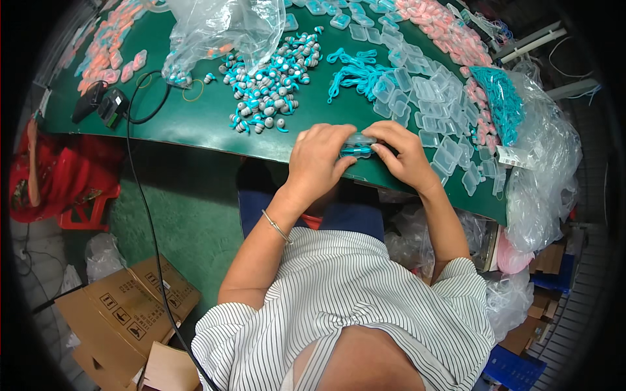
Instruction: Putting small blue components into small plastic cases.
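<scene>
Between my two hands, over the table's near edge, is a small clear plastic case with blue cord inside. My left hand grips its left side, fingers over the top and thumb below. My right hand pinches the right side of the same case. The lid looks partly raised, though my fingers cover some of it. Just beyond my left hand lies a heap of grey-and-blue earplugs. Past the case rests a bundle of blue cords, with many open clear cases spread to its right.
Filled orange-pink cases lie far left, more pink ones far right. A clear plastic bag sits behind the earplugs. A black cable hangs over the table's left edge. Blue cords and plastic bags crowd the right end. Cardboard boxes stand lower left.
</scene>
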### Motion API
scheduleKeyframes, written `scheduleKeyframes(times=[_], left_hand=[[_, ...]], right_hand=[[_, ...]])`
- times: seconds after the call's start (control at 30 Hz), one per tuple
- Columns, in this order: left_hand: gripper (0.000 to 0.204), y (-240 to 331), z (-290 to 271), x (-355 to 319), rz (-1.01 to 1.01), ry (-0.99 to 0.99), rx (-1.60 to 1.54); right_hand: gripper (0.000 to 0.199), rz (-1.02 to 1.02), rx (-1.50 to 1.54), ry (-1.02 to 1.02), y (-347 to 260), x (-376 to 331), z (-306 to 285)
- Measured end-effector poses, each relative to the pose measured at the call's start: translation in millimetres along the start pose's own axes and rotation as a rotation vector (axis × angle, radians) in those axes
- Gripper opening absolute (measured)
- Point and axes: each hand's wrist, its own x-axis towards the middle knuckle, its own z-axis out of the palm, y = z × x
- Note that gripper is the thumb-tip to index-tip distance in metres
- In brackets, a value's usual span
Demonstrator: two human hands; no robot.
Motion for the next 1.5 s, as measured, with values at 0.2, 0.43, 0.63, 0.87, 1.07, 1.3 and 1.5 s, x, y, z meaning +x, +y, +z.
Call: scheduleKeyframes(times=[0.2, 0.43, 0.63, 0.87, 1.07, 1.3, 1.5], left_hand=[[0.042, -5.9, 4.4, -2.3, 0.121, 0.047, 0.07], [0.039, -5.1, 4.9, -0.6, 0.115, 0.053, 0.058], [0.039, -5.6, 4.9, -1.2, 0.112, 0.065, 0.051], [0.035, -8.4, 7.8, -2.5, 0.108, 0.103, 0.042], [0.036, -5.4, 3.3, 0.1, 0.118, 0.043, 0.025], [0.039, -5.9, 5.4, -0.7, 0.101, 0.097, -0.007], [0.038, -4.3, 5.1, -1.0, 0.1, 0.102, -0.005]], right_hand=[[0.034, -0.049, 0.055, -0.04, 2.0, -2.6, -3.6], [0.03, 0.001, 0.04, 0.062, 6.6, -4.3, 11.9], [0.03, 0.056, 0.015, 0.17, -3.1, -11.8, 25.2], [0.034, 0.023, 0.063, 0.11, -6.8, -10.7, 16.0], [0.035, -0.081, -0.053, 0.111, 8.3, -8.1, 13.4], [0.029, 0.098, 0.044, 0.269, -3.7, -13.5, 23.1], [0.025, -0.089, -0.324, 0.324, -7.4, -17.7, 29.8]])
